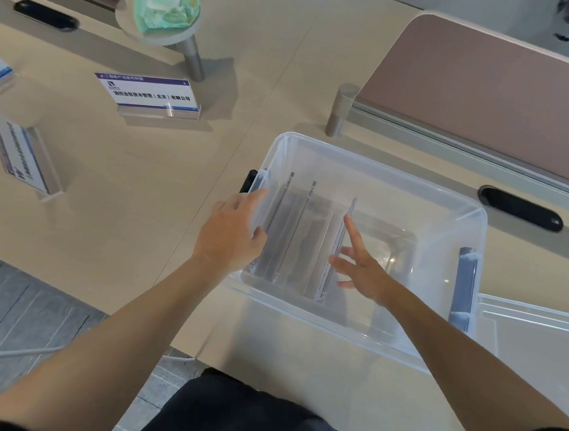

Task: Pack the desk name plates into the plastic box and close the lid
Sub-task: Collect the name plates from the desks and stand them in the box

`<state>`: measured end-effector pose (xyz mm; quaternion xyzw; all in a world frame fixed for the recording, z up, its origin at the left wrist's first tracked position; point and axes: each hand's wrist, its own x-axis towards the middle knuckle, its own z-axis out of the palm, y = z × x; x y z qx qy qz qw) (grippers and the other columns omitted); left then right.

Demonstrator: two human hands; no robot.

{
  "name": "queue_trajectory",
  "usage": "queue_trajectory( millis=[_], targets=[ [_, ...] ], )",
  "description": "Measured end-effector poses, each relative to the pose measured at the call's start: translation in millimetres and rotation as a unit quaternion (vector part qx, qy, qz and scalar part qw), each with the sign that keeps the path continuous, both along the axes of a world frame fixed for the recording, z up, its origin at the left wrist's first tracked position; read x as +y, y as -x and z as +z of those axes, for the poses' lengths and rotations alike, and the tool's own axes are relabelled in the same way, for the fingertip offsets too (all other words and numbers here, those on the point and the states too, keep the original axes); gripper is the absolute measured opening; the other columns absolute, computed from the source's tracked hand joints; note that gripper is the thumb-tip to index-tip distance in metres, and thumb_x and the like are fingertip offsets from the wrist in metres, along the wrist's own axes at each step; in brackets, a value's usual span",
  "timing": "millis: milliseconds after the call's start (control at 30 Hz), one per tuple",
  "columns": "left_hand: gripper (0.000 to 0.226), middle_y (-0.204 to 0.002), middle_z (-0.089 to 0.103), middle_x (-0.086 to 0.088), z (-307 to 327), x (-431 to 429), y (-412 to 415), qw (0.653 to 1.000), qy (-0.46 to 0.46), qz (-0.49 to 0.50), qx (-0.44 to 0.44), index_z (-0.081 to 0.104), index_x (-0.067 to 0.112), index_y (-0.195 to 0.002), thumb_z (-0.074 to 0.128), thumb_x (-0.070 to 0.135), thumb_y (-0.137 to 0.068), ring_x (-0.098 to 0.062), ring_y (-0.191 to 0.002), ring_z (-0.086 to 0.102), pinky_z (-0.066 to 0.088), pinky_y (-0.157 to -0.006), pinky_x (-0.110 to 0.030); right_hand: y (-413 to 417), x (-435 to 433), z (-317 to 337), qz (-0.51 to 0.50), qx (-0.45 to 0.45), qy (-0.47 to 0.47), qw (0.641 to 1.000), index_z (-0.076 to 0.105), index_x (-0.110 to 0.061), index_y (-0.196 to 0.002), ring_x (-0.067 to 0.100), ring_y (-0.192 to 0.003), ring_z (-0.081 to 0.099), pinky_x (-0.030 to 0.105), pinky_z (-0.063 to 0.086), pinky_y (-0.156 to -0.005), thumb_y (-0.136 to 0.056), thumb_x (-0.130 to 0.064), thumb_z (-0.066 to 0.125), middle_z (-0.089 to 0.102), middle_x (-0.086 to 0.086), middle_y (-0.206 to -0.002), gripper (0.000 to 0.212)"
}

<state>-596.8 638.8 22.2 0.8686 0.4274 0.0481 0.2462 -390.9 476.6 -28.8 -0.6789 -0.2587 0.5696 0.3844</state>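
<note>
Name plates (297, 226): three stand on edge inside the plastic box (416, 189), three more plates (145, 95) left of it on the desk (139, 202). Left hand (230, 231) rests loose-fingered on the box's left wall; right hand (362, 270), fingers spread, touches the rightmost standing plate (352, 207). Packing appears midway; next, reach left for another.

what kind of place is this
Probably an open-plan office: pale desks butted together, padded divider screens along their edges, a cable port set in the top, and company name plates standing on them.
</note>
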Motion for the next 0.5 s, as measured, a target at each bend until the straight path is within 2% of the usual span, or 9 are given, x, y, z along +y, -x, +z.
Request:
queue_trajectory(
  millis=[100,267,500],
  targets=[
    [0.064,-0.131,0.052,-0.001,-0.3,-0.5,0.0,1.000,-0.002,0.002,-0.003,0.033,0.032,-0.146,0.056,0.021,-0.087,-0.030,-0.111,0.047,0.049,-0.086,-0.041,3.7,5.1,1.1,0.012,0.000,-0.001,1.000,0.012,-0.084,-0.119,0.030,-0.147,0.029,0.060,0.045,-0.104,-0.082,-0.046,0.065,0.014,-0.001,-0.164,0.075],
    [0.064,-0.133,0.051,-0.001,0.3,-0.1,0.2,1.000,0.001,0.006,0.002,0.032,0.033,-0.147,0.056,0.022,-0.088,-0.029,-0.112,0.047,0.048,-0.087,-0.041,13.5,17.4,5.0,0.021,-0.018,0.002,1.000,0.006,-0.068,-0.134,0.028,-0.147,0.027,0.058,0.045,-0.105,-0.096,-0.029,0.062,0.013,0.002,-0.165,0.078],
    [0.064,-0.130,0.052,-0.002,-1.2,0.5,-0.2,1.000,0.007,0.007,0.002,0.031,0.034,-0.147,0.055,0.023,-0.088,-0.029,-0.113,0.046,0.048,-0.089,-0.041,16.8,23.6,5.6,0.021,-0.019,0.010,1.000,0.001,-0.060,-0.147,0.028,-0.147,0.028,0.057,0.046,-0.104,-0.097,-0.027,0.062,0.016,0.006,-0.164,0.085]
  ],
)
